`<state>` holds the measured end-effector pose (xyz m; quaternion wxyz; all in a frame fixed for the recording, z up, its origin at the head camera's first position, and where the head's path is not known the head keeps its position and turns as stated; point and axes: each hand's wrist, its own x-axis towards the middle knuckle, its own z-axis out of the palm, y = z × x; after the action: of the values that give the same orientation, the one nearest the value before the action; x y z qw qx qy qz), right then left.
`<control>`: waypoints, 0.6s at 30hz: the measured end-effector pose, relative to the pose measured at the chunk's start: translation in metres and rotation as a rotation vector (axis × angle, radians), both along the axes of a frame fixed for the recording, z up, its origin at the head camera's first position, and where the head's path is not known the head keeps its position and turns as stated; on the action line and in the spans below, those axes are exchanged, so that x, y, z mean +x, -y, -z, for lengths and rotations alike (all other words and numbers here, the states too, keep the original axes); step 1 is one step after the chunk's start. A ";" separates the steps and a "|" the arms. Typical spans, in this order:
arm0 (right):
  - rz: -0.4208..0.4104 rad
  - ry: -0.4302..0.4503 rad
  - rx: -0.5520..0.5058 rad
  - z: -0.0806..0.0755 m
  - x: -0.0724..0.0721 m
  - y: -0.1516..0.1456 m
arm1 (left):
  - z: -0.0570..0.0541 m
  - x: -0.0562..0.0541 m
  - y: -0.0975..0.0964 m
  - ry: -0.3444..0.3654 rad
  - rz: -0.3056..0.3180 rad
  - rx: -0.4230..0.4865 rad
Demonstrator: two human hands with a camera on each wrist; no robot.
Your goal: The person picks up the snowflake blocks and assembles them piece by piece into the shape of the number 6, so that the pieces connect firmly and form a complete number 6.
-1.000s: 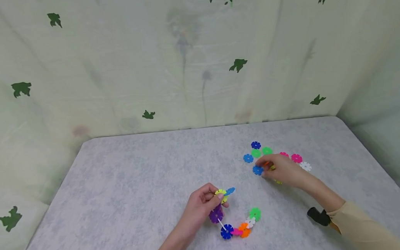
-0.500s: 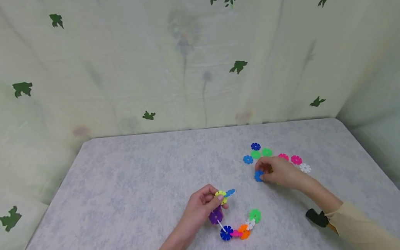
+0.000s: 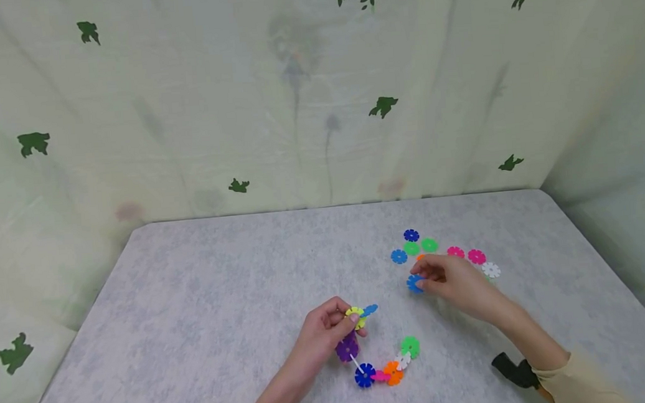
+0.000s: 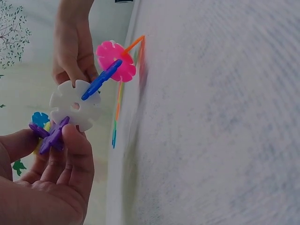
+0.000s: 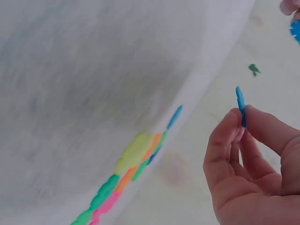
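My left hand (image 3: 326,329) pinches a chain of notched, flower-shaped plastic discs between thumb and fingers, near its yellow disc (image 3: 355,312). A light-blue disc sticks out past the yellow one. From there the chain curves through a purple disc (image 3: 346,349), a dark-blue disc (image 3: 365,375), pink, an orange disc (image 3: 393,372) and white to a green disc (image 3: 410,346). In the left wrist view a white disc (image 4: 70,105) stands edge-joined beside the fingers. My right hand (image 3: 465,282) pinches a single blue disc (image 5: 241,107) by its edge, raised off the table.
Loose discs lie behind and under the right hand: dark blue (image 3: 411,235), green (image 3: 429,244), blue (image 3: 399,256), pink (image 3: 477,257) and white (image 3: 491,269). Yellow discs (image 5: 133,157) show in the right wrist view. A patterned curtain (image 3: 192,110) hangs behind the grey table (image 3: 221,283).
My right hand has taken hold of the blue disc, lifted it and drawn it slightly toward me, away from the loose discs. The left hand has stayed in place with the chain.
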<state>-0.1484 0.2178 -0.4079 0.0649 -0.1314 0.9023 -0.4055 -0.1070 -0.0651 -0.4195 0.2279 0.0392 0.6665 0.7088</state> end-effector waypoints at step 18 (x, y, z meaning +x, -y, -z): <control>0.202 0.066 -0.442 -0.024 0.056 0.049 | -0.003 0.001 0.001 -0.057 0.048 -0.039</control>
<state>-0.0919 0.1690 -0.3840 0.0234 -0.0383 0.7976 -0.6016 -0.1064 -0.0665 -0.4164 0.2265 0.0710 0.6851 0.6886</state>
